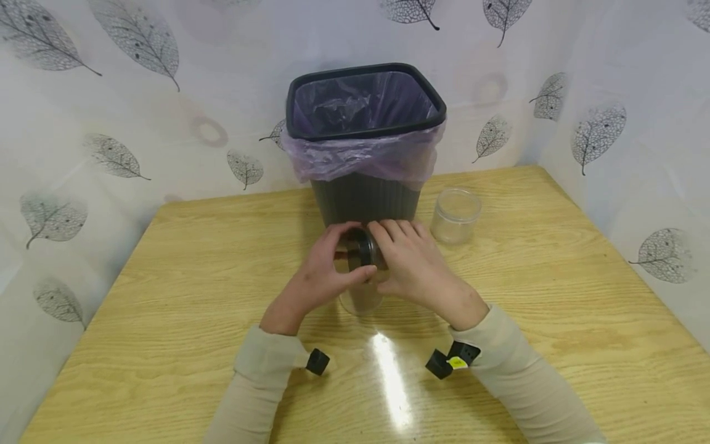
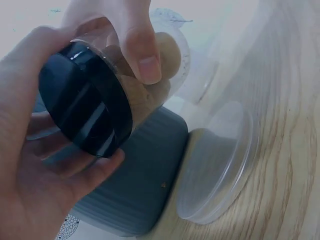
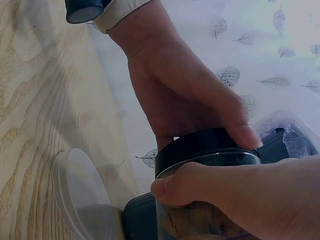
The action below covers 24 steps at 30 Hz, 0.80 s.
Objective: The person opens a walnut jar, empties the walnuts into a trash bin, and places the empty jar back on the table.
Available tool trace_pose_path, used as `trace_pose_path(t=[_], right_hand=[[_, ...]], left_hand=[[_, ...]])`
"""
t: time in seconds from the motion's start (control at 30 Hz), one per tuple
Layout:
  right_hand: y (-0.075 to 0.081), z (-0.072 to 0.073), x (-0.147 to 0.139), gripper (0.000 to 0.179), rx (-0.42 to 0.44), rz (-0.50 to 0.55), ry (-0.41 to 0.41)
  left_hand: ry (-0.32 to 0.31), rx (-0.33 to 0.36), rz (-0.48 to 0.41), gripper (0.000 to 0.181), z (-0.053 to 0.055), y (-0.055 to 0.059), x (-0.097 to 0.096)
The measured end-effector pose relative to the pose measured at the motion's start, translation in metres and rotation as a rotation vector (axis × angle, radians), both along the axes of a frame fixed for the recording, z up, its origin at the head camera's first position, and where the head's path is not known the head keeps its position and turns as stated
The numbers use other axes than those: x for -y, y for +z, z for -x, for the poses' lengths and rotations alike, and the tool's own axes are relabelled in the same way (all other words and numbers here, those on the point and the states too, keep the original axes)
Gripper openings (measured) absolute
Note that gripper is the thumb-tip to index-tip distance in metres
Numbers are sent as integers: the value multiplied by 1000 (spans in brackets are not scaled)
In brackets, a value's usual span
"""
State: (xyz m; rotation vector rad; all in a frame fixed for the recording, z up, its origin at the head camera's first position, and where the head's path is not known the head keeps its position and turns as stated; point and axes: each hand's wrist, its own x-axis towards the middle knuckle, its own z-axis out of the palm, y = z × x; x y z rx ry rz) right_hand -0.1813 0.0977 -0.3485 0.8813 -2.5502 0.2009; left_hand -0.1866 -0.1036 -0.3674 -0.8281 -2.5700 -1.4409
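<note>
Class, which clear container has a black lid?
The jar held by left hand and right hand; the container on the table beside the bin lacks one.

Lid [image 2: 85,100] in the left hand [image 1: 316,271]: black. Jar [image 2: 177,82] in the right hand [image 1: 416,262]: clear; contents [image 2: 142,105]: brown, exact shade uncertain in the wrist views. Bin [image 1: 366,200] beyond the hands: dark grey, with black rim [image 1: 366,134] and translucent lilac liner [image 1: 355,154]. Container [image 1: 456,217] right of the right hand: clear. Table [image 1: 222,265] below the hands: yellow-tan wood grain. Wall covering [image 1: 238,111] beyond: white, grey-black veined leaf prints [image 1: 135,40]. 2 sleeves [image 1: 261,370]: beige.
</note>
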Motion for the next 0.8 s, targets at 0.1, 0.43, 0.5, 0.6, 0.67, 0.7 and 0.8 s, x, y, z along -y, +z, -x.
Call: trace_pose_path(t=[0.1,0.43,0.5,0.6,0.67,0.7,0.8], right_hand=[[-1,0,-1,98,12,6,-6],[-1,2,-3,97,20,11,-5],[-1,2,-3,96,13,18,-2],[-1,2,-4,95,11,28,4],[0,3,-5,95,12,30,8],[0,3,-6,95,13,33,9],[0,3,-7,96,16,38,11]], left_hand=[[-5,36,-20,64,0,1,-1],[-75,-26,-5,78,1,-1,-3],[-90,-52,4,87,1,-1,-3],[-83,-45,2,90,1,-2,-2],[-70,-24,-5,91,0,-2,-1],[-63,-14,-12,91,0,-2,-1],[-48,12,-26,91,0,-3,1]])
